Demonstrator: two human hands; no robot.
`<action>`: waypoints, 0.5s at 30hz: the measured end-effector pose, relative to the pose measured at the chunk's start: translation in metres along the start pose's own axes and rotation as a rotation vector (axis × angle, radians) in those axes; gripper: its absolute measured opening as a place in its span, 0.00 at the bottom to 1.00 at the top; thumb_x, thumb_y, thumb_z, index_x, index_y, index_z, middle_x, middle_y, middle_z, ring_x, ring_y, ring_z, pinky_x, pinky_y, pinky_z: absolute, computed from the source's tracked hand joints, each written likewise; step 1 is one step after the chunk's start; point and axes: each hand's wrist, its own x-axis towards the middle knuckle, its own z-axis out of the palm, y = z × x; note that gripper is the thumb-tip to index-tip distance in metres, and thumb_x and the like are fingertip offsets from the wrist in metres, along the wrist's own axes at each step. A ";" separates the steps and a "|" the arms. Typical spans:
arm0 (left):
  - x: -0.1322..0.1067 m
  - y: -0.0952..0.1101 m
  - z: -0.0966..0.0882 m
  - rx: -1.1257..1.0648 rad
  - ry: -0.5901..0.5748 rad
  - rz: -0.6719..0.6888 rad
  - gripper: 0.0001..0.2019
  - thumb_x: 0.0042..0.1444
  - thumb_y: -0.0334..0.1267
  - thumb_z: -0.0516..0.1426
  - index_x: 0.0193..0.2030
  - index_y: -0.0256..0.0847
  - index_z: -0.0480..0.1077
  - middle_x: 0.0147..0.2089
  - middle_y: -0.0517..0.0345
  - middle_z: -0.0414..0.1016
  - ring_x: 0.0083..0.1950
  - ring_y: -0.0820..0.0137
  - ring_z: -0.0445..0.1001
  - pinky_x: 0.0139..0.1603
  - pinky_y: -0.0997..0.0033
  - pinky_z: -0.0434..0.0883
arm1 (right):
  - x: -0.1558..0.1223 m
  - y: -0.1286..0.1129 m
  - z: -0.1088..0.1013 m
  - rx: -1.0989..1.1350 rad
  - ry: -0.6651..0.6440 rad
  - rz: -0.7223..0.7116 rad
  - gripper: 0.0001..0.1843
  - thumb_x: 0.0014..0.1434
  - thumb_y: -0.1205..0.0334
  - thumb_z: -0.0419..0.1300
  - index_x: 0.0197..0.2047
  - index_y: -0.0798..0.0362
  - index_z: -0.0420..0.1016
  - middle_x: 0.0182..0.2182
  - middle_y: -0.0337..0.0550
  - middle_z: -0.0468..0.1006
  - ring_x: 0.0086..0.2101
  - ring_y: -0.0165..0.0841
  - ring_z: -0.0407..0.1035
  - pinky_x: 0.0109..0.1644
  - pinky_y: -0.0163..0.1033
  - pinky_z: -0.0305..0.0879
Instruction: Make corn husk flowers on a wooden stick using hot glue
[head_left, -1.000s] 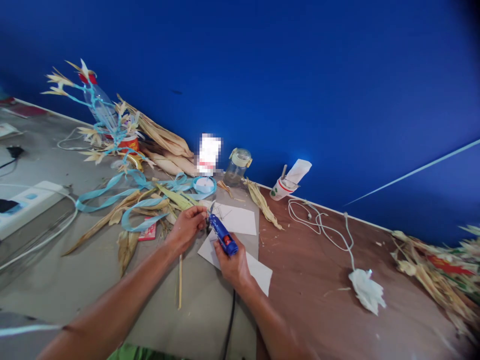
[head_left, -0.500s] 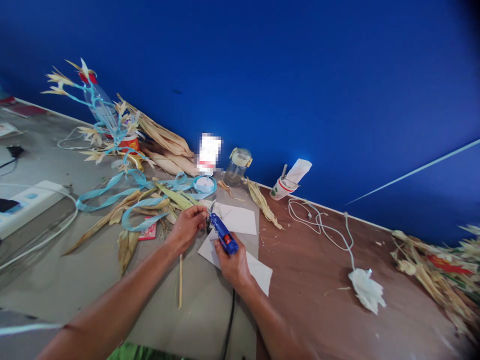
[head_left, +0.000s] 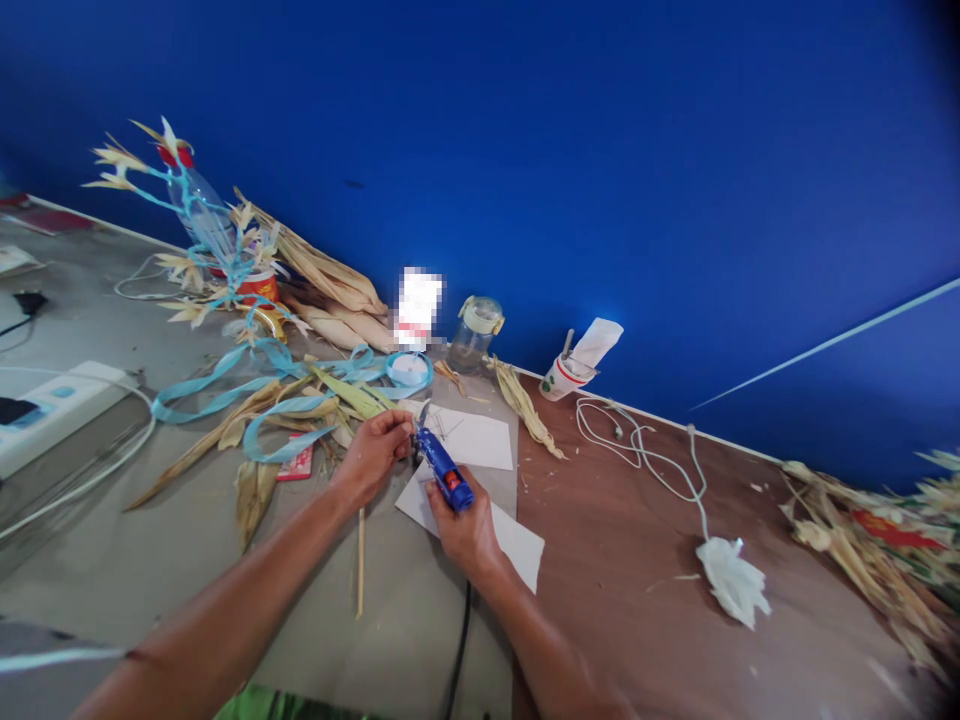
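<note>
My right hand [head_left: 469,525] is wrapped round a blue glue gun [head_left: 442,467], whose nozzle points up and away to the left. A black cord [head_left: 460,640] trails from under that hand toward the table's front edge. Just left of the nozzle, my left hand [head_left: 379,455] is closed in a pinch; what its fingertips hold is too small to make out. Below the hands lie white sheets [head_left: 484,442], with several thin dark strands on the far one. A thin pale stick [head_left: 361,565] lies below my left hand, and a green-yellow husk [head_left: 352,392] just beyond it.
Blue ribbon [head_left: 270,390] and dried husks [head_left: 225,425] spread at left, near a white power strip [head_left: 64,410]. A lidded jar [head_left: 475,335], a tilted paper cup [head_left: 564,377] and a husk bundle [head_left: 330,265] stand or lie along the wall. A white cable [head_left: 664,470] crosses the right side.
The glue gun and my right hand have shifted very slightly to the left. My left hand stays pinched in the same place.
</note>
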 end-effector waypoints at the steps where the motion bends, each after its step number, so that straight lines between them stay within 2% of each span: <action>1: 0.000 0.000 0.000 -0.001 0.000 0.002 0.07 0.41 0.32 0.62 0.28 0.34 0.68 0.22 0.64 0.63 0.20 0.83 0.56 0.20 0.81 0.53 | 0.000 0.000 0.000 0.003 -0.003 0.001 0.09 0.55 0.57 0.54 0.30 0.54 0.67 0.21 0.39 0.68 0.23 0.30 0.60 0.26 0.33 0.59; 11: 0.000 0.001 0.001 0.010 0.017 0.004 0.07 0.41 0.32 0.62 0.29 0.34 0.69 0.24 0.63 0.64 0.20 0.83 0.57 0.20 0.81 0.53 | -0.001 0.001 0.001 0.018 -0.019 0.029 0.09 0.56 0.56 0.54 0.30 0.54 0.66 0.22 0.39 0.68 0.24 0.30 0.61 0.28 0.33 0.60; 15: 0.000 0.001 0.001 -0.016 0.006 -0.004 0.07 0.42 0.33 0.62 0.29 0.34 0.68 0.25 0.63 0.65 0.20 0.84 0.57 0.20 0.82 0.52 | -0.001 0.000 -0.002 0.094 0.014 0.038 0.09 0.55 0.57 0.55 0.31 0.54 0.65 0.23 0.39 0.67 0.24 0.29 0.61 0.28 0.33 0.61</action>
